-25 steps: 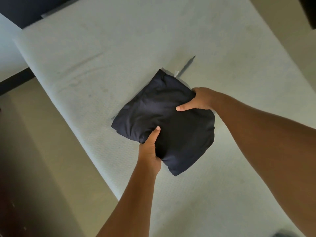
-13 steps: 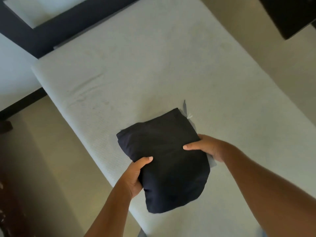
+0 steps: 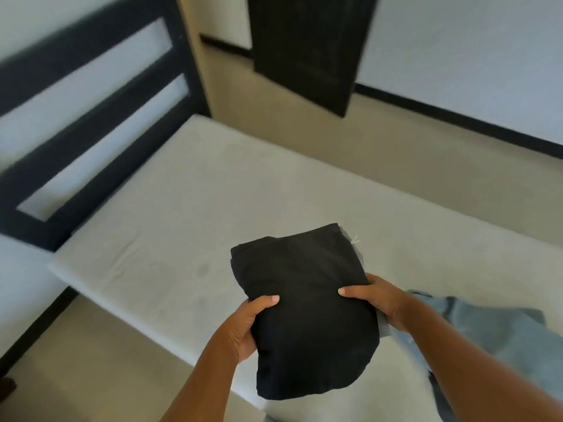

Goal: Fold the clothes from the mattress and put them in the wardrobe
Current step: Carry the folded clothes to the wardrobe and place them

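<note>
With the left hand [image 3: 243,325], gripping the left edge of a folded black fabric bundle [image 3: 307,315], thumb on top, fingers curled under. Looks neatly folded, so calling the fold step done for this one. Held up between both hands, seemingly lifted off the white mattress [image 3: 213,208] beyond them. Same grip on the opposite edge with the right hand [image 3: 377,303]. Just right of that hand, spotting a crumpled pale blue garment [image 3: 499,327] on the mattress, not folded yet. Can't pick out a wardrobe for certain, so carrying over and stowing left to do, plus the blue one.
</note>
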